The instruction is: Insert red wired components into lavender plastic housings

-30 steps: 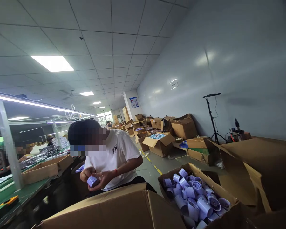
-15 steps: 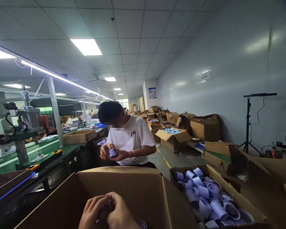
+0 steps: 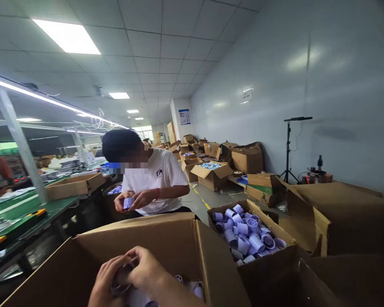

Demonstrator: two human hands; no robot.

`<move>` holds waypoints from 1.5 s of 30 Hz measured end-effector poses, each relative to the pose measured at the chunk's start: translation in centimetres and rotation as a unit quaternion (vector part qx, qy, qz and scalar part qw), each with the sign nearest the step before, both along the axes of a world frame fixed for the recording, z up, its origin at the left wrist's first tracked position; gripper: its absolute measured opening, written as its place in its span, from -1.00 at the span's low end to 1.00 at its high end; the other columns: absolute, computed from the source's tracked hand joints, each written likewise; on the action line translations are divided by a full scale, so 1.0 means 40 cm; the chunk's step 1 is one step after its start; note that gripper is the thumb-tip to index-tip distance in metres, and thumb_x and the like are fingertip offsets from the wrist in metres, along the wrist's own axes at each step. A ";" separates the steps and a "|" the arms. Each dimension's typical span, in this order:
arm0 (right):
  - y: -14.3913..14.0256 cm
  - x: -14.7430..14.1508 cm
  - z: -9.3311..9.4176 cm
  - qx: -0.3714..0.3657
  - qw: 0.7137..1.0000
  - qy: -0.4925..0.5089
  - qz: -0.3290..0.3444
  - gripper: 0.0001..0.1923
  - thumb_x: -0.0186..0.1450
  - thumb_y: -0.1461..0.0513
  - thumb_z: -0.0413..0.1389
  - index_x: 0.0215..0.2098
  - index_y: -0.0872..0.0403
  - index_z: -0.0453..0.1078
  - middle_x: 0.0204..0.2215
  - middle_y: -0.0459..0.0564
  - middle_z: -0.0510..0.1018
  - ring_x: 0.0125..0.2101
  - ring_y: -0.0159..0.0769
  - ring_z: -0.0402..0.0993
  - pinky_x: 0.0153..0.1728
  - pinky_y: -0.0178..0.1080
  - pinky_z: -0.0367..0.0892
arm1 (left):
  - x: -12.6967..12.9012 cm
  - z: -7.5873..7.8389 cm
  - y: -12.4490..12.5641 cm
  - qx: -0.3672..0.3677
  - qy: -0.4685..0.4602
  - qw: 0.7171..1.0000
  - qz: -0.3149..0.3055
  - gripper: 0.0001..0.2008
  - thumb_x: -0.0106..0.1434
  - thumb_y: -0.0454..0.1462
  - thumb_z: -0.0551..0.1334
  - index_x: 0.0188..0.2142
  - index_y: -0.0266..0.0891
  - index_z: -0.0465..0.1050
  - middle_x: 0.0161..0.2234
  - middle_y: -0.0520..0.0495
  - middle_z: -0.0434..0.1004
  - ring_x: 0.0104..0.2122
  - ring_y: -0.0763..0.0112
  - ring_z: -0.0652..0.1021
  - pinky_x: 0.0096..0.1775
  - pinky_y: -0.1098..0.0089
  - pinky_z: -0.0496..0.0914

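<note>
Here we have both hands together at the near edge of the view, over the open mouth of a large cardboard box. Our left hand and right hand are both closed around one small dark round part, fingers curled over it from either side, so most of it is hidden. We cannot tell which way it points or how its long axis lies. It sits just above the box's inside, where a few pale lilac plastic housings lie near the right wall.

To the right, a second open box is heaped with lilac cylindrical housings, lying every way, some showing round open ends. Farther right stands a large brown carton.

Across the box from us, a co-worker in a white T-shirt holds a small lilac piece in both hands. On the left runs a green workbench carrying a shallow cardboard tray. More open cartons line the far wall, and a black tripod stand stands by it
</note>
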State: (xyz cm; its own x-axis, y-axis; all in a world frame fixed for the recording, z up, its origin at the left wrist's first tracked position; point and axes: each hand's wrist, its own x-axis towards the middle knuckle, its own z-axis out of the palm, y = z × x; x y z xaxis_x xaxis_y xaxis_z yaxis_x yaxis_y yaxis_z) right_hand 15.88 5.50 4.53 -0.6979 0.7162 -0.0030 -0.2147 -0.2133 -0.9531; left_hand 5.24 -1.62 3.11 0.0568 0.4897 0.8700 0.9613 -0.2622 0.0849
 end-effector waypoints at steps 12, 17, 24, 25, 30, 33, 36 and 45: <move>0.014 0.139 -0.052 0.075 0.989 0.105 0.068 -0.41 -0.07 0.32 0.18 -0.02 0.07 0.36 -0.13 -0.01 0.54 -0.05 -0.20 0.42 -0.02 -0.20 0.30 | 0.086 -0.037 0.009 -0.028 -0.101 0.990 -0.096 -0.64 0.05 -0.28 0.28 -0.11 -0.13 0.35 -0.19 -0.13 0.46 -0.16 0.22 0.48 -0.16 0.19 0.45; 0.003 0.117 -0.083 0.089 0.990 0.109 0.033 -0.38 -0.06 0.28 0.21 0.02 0.06 0.33 -0.05 0.01 0.50 -0.02 -0.16 0.39 0.01 -0.15 0.28 | 0.090 -0.045 0.009 0.004 -0.088 0.989 -0.115 -0.56 0.05 -0.35 0.27 -0.05 -0.10 0.28 -0.16 -0.11 0.42 -0.14 0.26 0.45 -0.16 0.23 0.45; -0.023 0.113 -0.075 0.119 0.989 0.090 0.001 -0.46 -0.01 0.19 0.21 -0.04 0.10 0.34 -0.15 0.02 0.53 -0.13 -0.20 0.44 -0.05 -0.18 0.30 | 0.098 -0.056 -0.008 0.001 -0.093 0.987 -0.130 -0.52 0.05 -0.41 0.24 -0.03 -0.06 0.23 -0.12 -0.08 0.39 -0.11 0.29 0.46 -0.14 0.27 0.45; -0.031 0.111 -0.074 0.119 0.989 0.087 -0.011 -0.47 -0.02 0.19 0.21 -0.06 0.10 0.35 -0.16 0.01 0.53 -0.14 -0.20 0.44 -0.05 -0.18 0.30 | 0.098 -0.059 -0.010 -0.003 -0.100 0.986 -0.132 -0.54 0.07 -0.40 0.24 -0.04 -0.06 0.24 -0.12 -0.08 0.39 -0.11 0.29 0.46 -0.13 0.26 0.46; -0.033 0.113 -0.047 0.104 0.989 0.061 -0.091 -0.50 -0.09 0.26 0.18 -0.13 0.11 0.39 -0.29 -0.03 0.54 -0.24 -0.24 0.46 -0.17 -0.23 0.36 | 0.068 -0.073 -0.019 -0.095 -0.119 0.984 -0.092 -0.47 0.09 -0.20 0.30 0.05 -0.08 0.20 0.05 -0.21 0.28 0.06 0.08 0.39 0.01 0.07 0.39; 0.024 0.185 -0.026 0.054 0.974 0.046 -0.213 -0.54 -0.08 0.24 0.13 -0.16 0.10 0.39 -0.29 -0.01 0.54 -0.29 -0.23 0.47 -0.35 -0.28 0.40 | 0.018 -0.078 -0.011 -0.150 -0.149 0.977 -0.015 -0.34 0.09 -0.08 0.26 0.15 -0.11 0.11 0.13 -0.24 0.17 0.13 -0.02 0.30 0.02 -0.04 0.37; 0.113 0.324 -0.037 0.030 0.935 0.003 -0.355 -0.63 -0.01 0.22 0.09 -0.19 0.07 0.38 -0.26 -0.03 0.53 -0.31 -0.26 0.47 -0.45 -0.34 0.37 | -0.028 -0.072 -0.005 -0.199 -0.174 0.964 0.039 -0.40 0.09 -0.05 0.19 0.11 -0.14 0.19 0.02 -0.19 0.25 0.06 0.02 0.36 -0.04 -0.01 0.40; 0.405 0.601 -0.116 -0.026 0.873 -0.163 -0.460 -0.84 0.29 0.28 0.05 -0.45 0.14 0.26 -0.52 -0.16 0.35 -0.54 -0.47 0.28 -0.47 -0.35 0.28 | -0.034 -0.026 0.002 -0.323 -0.197 0.924 0.060 -0.54 0.01 -0.13 0.15 -0.10 -0.28 0.37 -0.21 -0.14 0.39 -0.18 0.19 0.47 -0.12 0.22 0.39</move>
State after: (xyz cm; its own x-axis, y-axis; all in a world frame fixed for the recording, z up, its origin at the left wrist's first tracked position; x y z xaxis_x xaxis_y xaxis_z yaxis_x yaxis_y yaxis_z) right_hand 39.93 21.69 -0.12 0.2159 0.9659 -0.1431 -0.0371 -0.1383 -0.9897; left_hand 3.89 -1.54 2.05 -0.2896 0.8964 0.3354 0.8415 0.0716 0.5354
